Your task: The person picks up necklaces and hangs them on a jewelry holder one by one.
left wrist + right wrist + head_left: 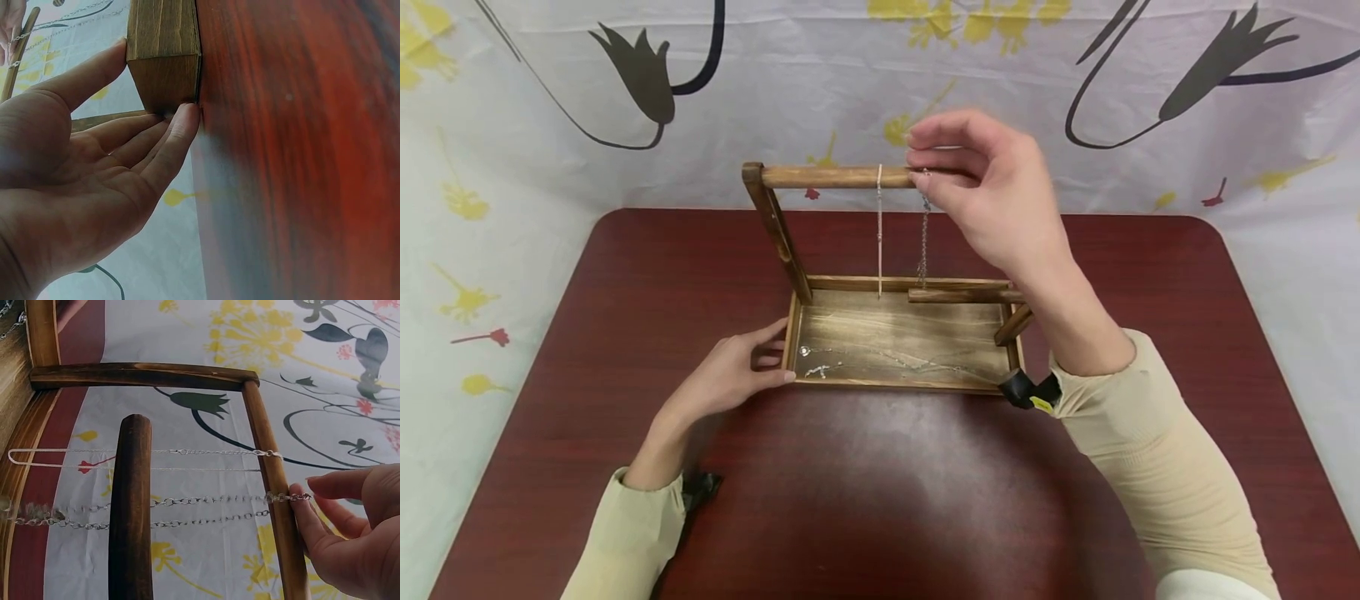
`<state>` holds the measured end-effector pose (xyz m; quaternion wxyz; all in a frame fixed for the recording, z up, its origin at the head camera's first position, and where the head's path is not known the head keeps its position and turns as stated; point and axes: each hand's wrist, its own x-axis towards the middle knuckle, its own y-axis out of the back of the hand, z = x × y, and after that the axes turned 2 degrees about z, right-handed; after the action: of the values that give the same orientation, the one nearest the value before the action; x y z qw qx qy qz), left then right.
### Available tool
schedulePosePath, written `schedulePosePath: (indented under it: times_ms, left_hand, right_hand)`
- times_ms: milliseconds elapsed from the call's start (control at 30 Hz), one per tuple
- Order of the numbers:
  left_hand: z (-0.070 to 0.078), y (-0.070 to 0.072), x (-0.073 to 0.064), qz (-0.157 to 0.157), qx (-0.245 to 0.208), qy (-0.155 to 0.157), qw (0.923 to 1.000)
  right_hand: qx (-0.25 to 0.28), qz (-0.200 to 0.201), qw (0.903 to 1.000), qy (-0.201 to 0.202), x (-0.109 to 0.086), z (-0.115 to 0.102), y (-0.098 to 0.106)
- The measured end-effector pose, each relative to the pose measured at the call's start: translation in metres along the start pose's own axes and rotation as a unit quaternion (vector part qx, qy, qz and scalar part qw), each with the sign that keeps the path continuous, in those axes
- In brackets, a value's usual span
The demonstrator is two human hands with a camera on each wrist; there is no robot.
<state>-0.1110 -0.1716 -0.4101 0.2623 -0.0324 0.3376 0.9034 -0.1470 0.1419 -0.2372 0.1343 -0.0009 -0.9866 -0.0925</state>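
A wooden jewelry stand (835,177) has a tray base (902,312), an upper bar and a lower bar (966,296). The left hand (733,371) holds the tray's left end, thumb at the front corner and fingers along the side. At the upper bar, the right hand (1000,183) pinches the top of a silver chain necklace (240,517) between thumb and index finger. This necklace hangs in a loop, its lower part blurred in the right wrist view. Left of it, a thin silver necklace (880,237) hangs from the same bar.
Inside the tray lie fine chains with a round pendant (805,351) and a small branch-like silver piece (817,371). The stand sits on a dark red table (865,500). A patterned white cloth (820,75) hangs behind and at the sides.
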Motion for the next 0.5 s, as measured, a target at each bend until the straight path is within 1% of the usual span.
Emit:
schedulePosePath:
  times_ms: [167,500]
  left_hand:
    - [-0.0005,-0.0003,0.0003,0.001,-0.001,-0.001,1.0000]
    - [-0.0015,-0.0009,0.0007,0.003,0.000,-0.006,1.0000]
  right_hand:
    - [-0.051,-0.004,0.9986,0.011,-0.0010,-0.0015,-0.0005]
    - [-0.139,-0.008,0.9899,0.028,-0.0063,-0.0018,0.0036]
